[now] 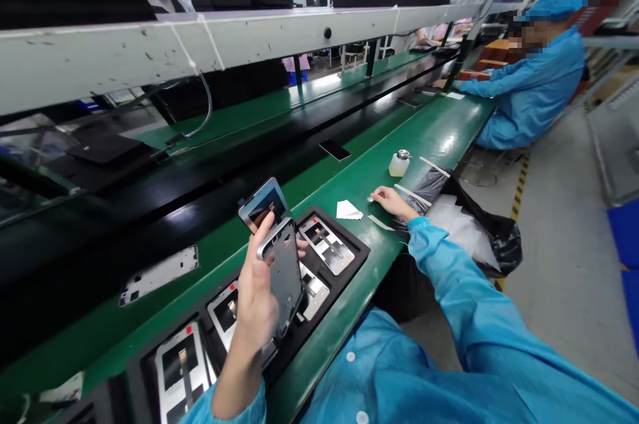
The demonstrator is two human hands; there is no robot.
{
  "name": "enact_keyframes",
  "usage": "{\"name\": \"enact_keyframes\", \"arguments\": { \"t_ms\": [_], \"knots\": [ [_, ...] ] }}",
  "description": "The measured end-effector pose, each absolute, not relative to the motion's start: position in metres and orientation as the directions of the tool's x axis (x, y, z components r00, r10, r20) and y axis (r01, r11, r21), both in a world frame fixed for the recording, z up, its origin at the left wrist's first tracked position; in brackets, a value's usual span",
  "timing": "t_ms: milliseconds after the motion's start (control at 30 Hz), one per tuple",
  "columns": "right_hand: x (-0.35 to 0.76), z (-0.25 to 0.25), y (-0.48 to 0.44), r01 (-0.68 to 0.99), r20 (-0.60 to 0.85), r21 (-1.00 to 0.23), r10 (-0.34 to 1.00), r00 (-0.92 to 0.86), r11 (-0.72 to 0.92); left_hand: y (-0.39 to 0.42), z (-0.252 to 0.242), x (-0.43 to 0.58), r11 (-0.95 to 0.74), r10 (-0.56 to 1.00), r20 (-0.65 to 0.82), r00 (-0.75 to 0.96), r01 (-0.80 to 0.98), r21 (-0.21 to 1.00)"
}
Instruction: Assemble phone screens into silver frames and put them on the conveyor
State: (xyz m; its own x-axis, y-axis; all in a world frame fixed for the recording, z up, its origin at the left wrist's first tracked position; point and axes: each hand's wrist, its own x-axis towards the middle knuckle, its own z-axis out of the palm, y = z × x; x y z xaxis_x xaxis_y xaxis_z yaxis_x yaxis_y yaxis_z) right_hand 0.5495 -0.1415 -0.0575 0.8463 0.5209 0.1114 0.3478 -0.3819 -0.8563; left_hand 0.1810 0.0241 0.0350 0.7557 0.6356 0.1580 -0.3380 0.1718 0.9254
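Green counter is seen running beside a black belt under a white rail in a factory hall. At the far left, one loose frame lies flat at the belt's near edge. Along the counter's near edge a black tray is set, and four plates are counted lying in its slots; one slot is hidden by the arm. Above the tray's middle, the left hand is raised, its fingers clamped on a held frame, with a panel gripped behind it. So two pieces are out of the tray and in hand, while the rest appear to lie in place. Further right, a phone rides on the belt and a wipe lies on the counter. The right hand is stretched toward the counter's right end, fingers drawn together over a small white scrap; whether it is pinched cannot be told. A bottle stands just beyond, a bag hangs off the edge, and a co-worker is seated at the far right.
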Motion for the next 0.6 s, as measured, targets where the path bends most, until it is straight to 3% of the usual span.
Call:
{"name": "enact_keyframes", "arguments": {
  "t_ms": [100, 333, 600],
  "knots": [
    [0.575, -0.085, -0.147, 0.312, 0.01, -0.806, 0.517, 0.856, -0.502, 0.019, 0.041, 0.179, 0.116, 0.628, 0.163, 0.761, -0.299, 0.947],
    [0.604, -0.109, -0.156, 0.342, -0.094, -0.678, 0.538, 0.838, -0.651, 0.016, 0.049, 0.181, 0.234, 0.584, 0.114, 0.804, -0.301, 0.924],
    [0.595, -0.117, -0.157, 0.43, -0.016, -0.542, 0.52, 0.854, -0.722, -0.003, 0.07, 0.168, 0.498, 0.448, 0.001, 0.894, -0.25, 0.83]
  ]
}}
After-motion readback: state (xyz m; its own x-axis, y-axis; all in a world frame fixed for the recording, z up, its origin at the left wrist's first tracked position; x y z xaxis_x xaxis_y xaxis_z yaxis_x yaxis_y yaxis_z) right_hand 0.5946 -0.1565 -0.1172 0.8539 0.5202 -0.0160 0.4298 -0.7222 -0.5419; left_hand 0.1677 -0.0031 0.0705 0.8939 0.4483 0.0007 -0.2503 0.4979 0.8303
